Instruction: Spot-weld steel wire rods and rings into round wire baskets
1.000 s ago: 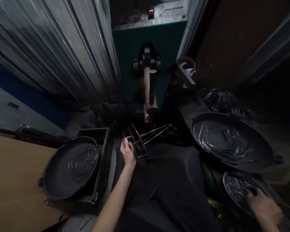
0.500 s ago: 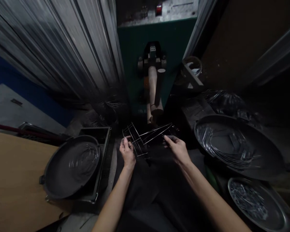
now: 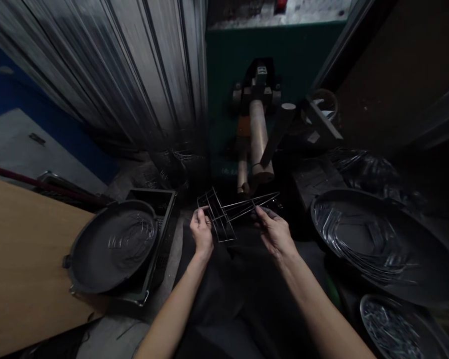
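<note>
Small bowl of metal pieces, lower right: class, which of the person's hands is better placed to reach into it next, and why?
Right, probably. The right hand is nearer the small bowl and on the same side, while the left hand grips the wire frame, farther away.

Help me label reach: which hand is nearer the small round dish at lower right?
Right. The right hand is beyond the dish, to its left; the left hand, gripping the wire frame, is farther left.

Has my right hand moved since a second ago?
Yes: your right hand went from the round grey metal bowl leftward and forward, toward the thin silver wire frame.
</note>
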Demonstrator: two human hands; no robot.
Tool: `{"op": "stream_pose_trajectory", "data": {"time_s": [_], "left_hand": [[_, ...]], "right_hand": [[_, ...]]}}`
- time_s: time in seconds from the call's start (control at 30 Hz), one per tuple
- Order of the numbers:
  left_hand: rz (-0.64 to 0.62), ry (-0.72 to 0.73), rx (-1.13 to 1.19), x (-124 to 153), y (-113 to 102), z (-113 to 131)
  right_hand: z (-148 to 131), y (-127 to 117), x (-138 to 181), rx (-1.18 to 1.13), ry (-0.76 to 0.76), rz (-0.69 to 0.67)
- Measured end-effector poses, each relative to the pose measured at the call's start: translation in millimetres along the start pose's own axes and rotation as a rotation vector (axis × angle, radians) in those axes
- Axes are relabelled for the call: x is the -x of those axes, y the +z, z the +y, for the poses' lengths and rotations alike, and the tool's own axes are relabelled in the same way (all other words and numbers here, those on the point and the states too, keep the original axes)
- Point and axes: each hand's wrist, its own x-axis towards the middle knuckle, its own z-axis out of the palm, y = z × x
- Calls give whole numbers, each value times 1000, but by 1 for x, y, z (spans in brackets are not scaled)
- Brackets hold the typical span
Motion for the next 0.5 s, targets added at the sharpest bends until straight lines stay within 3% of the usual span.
{"op": "stream_pose_trajectory", "data": {"time_s": [0.5], "left_hand": [[-13, -55, -23, -10, 5, 7]], "right_hand": [[0, 12, -9, -48, 25, 89]]}}
